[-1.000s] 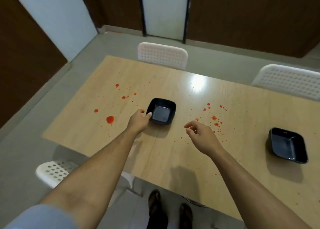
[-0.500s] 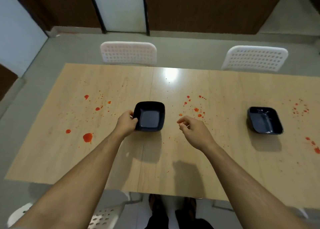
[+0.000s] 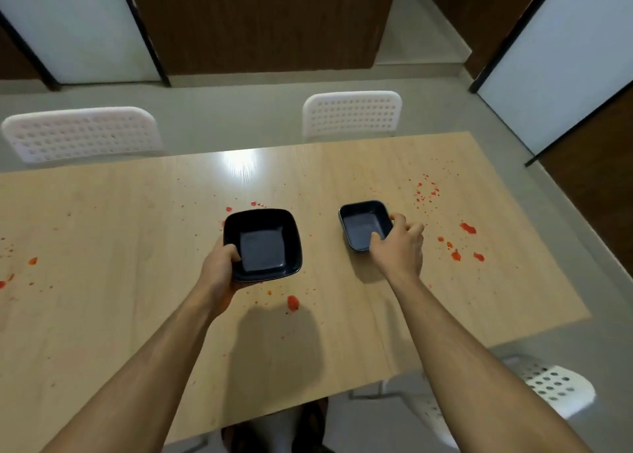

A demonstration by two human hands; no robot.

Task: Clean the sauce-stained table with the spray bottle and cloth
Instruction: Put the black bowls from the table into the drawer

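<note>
A light wooden table [image 3: 102, 233] carries red sauce splatters [image 3: 466, 228] at its right, middle and left. My left hand [image 3: 219, 271] grips the near left edge of a dark square bowl [image 3: 263, 243], lifted above the table and casting a shadow below. My right hand [image 3: 399, 247] grips the right rim of a second, smaller-looking dark bowl [image 3: 363, 224] that seems to rest on the table. No spray bottle or cloth is in view.
Two white perforated chairs [image 3: 352, 113] stand at the table's far side, the other chair [image 3: 82, 132] to the left. Another white chair [image 3: 548, 387] sits at the near right corner. My feet show below the near table edge.
My view swung right. My left hand lifted the first bowl off the table and carried it right; my right hand reached over and took hold of the second bowl.
</note>
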